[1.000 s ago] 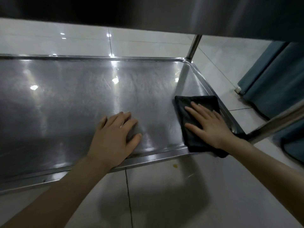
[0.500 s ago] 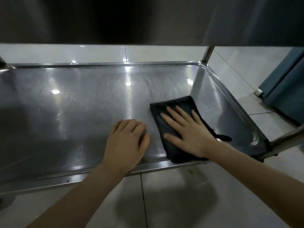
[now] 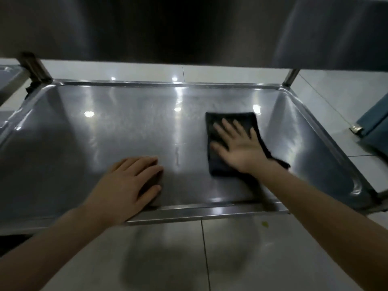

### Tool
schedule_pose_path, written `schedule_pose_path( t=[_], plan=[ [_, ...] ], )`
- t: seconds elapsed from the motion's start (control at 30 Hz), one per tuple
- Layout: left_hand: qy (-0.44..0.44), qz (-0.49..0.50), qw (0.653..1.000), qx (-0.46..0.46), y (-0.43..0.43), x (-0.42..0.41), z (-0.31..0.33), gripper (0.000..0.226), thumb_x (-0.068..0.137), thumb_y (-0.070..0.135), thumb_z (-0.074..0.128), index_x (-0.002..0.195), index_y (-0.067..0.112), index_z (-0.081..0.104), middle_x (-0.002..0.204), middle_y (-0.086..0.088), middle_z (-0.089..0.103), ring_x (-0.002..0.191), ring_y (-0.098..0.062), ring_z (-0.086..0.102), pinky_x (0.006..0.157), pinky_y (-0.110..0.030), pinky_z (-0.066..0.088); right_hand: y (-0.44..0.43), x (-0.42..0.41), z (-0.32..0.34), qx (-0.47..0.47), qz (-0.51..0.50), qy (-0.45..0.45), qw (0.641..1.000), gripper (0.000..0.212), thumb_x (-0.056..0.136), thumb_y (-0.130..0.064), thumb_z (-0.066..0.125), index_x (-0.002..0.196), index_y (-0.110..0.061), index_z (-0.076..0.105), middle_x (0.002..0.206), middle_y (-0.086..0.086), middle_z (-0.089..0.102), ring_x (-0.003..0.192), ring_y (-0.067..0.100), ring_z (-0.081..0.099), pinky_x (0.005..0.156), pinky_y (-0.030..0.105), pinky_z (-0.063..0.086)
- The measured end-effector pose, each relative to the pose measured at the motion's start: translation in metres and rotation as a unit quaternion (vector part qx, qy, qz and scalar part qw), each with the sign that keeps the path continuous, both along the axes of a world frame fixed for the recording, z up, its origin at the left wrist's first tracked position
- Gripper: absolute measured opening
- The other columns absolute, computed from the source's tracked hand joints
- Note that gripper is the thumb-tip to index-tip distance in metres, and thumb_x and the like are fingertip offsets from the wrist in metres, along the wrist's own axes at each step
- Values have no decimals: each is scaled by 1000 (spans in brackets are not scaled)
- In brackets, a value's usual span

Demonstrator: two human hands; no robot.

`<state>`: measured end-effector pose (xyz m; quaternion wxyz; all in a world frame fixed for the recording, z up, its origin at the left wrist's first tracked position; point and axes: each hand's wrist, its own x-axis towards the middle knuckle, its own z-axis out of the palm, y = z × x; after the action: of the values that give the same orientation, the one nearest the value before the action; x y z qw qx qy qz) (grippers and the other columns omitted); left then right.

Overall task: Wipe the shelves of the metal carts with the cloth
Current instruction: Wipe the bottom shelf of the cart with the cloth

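Pressing the right hand (image 3: 239,148) flat onto the black cloth (image 3: 216,162), fingers (image 3: 228,128) spread wide and straight, gripping nothing. Lying folded into a rough rectangle on the right half of the metal cart's lower shelf (image 3: 105,133), near the right wall but apart from it, with one loose corner trailing out beside the wrist. Resting the left hand (image 3: 130,185) palm down on bare steel just inside the front rim, left of the cloth and well apart from it, fingers (image 3: 144,162) straight and close together, holding nothing. Showing also: underside of the upper shelf (image 3: 168,28) overhead; right rear post (image 3: 290,77); left rear post (image 3: 34,67); pale floor tiles (image 3: 252,259); yellowish speck (image 3: 265,224) on the tile near the front rim; blue-grey object (image 3: 373,122) at far right; edge of another metal shelf (image 3: 8,80) at far left.
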<state>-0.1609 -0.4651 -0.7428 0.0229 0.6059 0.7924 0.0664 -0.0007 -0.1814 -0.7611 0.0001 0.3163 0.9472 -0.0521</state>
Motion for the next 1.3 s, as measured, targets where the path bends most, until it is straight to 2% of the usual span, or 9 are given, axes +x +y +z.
schedule_pose_path(
  t=[0.07, 0.17, 0.27, 0.43, 0.63, 0.73, 1.0, 1.2, 1.3],
  plan=[
    [-8, 7, 1000, 1, -12, -14, -3, 62, 92, 58, 28, 134, 23, 57, 143, 2, 51, 126, -23, 51, 106, -41, 39, -52, 38, -10, 32, 110, 31, 993, 66, 93, -73, 5, 153, -45, 0, 163, -15, -5, 150, 13, -7, 118, 49, -5],
    [-13, 16, 1000, 23, -16, -15, -10, 61, 92, 57, 32, 133, 20, 58, 143, 1, 51, 126, -24, 52, 107, -41, 39, -72, 55, -18, 10, 137, 39, 990, 66, 92, -77, 8, 151, -51, -3, 162, -20, -5, 149, 7, -10, 118, 44, -7],
    [-32, 33, 998, 39, -13, -11, -10, 59, 91, 56, 34, 129, 20, 61, 140, 1, 53, 125, -24, 51, 107, -40, 38, -28, -4, -6, 23, 47, 16, 999, 72, 86, -78, 8, 151, -49, 1, 163, -16, -4, 150, 11, -5, 119, 50, -2],
    [-46, 36, 997, 50, -18, -12, -8, 58, 93, 54, 28, 127, 21, 62, 138, 3, 55, 124, -21, 52, 106, -40, 39, 6, -105, -1, -64, -131, 9, 989, 70, 95, -68, 19, 156, -37, 4, 164, -5, -7, 150, 24, -11, 114, 60, -10],
    [-21, -40, 999, 15, -40, -37, 1, 53, 95, 49, 34, 127, 18, 63, 136, 1, 57, 118, -21, 56, 106, -38, 40, -102, -34, -14, 35, 115, 53, 991, 69, 93, -73, 8, 155, -41, 10, 164, -10, 5, 151, 19, 1, 117, 55, 1],
    [-31, -32, 999, 27, -59, -46, -3, 50, 95, 46, 38, 125, 17, 64, 134, 0, 58, 116, -22, 59, 103, -39, 43, -126, -10, -21, 7, 148, 45, 988, 66, 93, -76, 10, 152, -49, -1, 163, -16, -2, 150, 11, -7, 118, 51, -4],
    [-38, 0, 999, 31, -84, -57, -3, 51, 94, 48, 37, 124, 19, 65, 134, 1, 59, 116, -20, 58, 107, -39, 39, -66, -164, 4, -70, -96, -6, 993, 70, 96, -67, 19, 156, -36, 3, 164, -6, -9, 150, 24, -14, 115, 61, -10],
    [-31, 101, 993, 44, -167, -108, -6, 66, 94, 60, 26, 127, 16, 63, 138, -1, 55, 121, -25, 55, 102, -43, 42, -163, -92, -11, 17, 141, 14, 990, 71, 89, -77, 2, 153, -46, -4, 163, -15, -9, 150, 15, -10, 118, 52, -7],
    [-40, 138, 987, 65, -186, -122, -12, 70, 93, 63, 26, 128, 14, 61, 139, -4, 53, 125, -28, 52, 105, -47, 41, -182, -78, -14, -4, 168, 4, 986, 69, 87, -81, 1, 149, -52, -10, 161, -21, -12, 149, 9, -14, 118, 48, -9]
  ],
)
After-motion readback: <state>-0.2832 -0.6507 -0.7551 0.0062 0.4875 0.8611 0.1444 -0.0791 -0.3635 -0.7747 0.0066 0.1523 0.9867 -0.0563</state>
